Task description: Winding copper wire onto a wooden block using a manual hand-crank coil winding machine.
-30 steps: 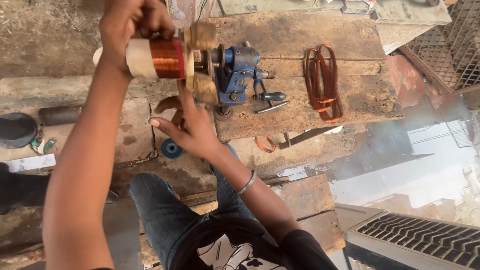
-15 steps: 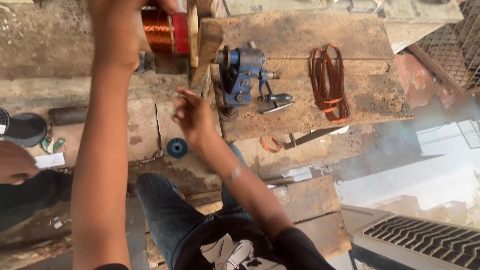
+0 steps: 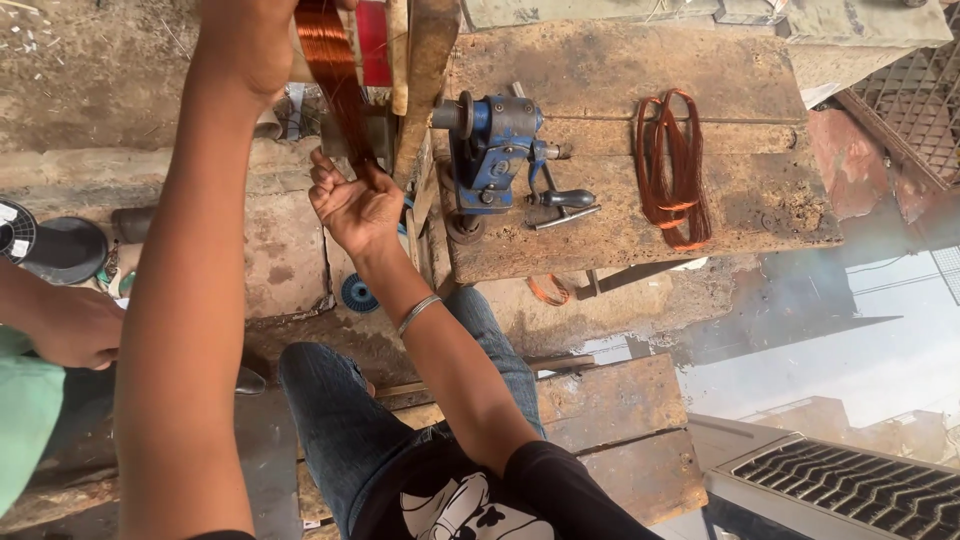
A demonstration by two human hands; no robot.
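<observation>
My left hand (image 3: 250,50) is raised at the top edge, closed around a coil of copper wire (image 3: 325,45) with a red part beside it. A band of copper strands (image 3: 350,130) hangs from the coil. My right hand (image 3: 355,205), with a bracelet at the wrist, curls its fingers on the lower end of that band. Right of the hands stands a wooden former (image 3: 428,80), next to a blue hand-cranked winder (image 3: 495,150) fixed on a worn wooden bench (image 3: 620,70). A loose loop of copper wire (image 3: 672,165) lies on the bench.
Another person's hand (image 3: 75,325) and green sleeve reach in at the left, near a black spool (image 3: 60,250). A small blue disc (image 3: 358,293) lies on the ground below the bench. A wooden plank (image 3: 610,400) and a metal grille (image 3: 850,490) sit lower right.
My left hand lifted the coil up to the top edge of the view. My right hand went from spread fingers below the coil to gripping the hanging copper strands.
</observation>
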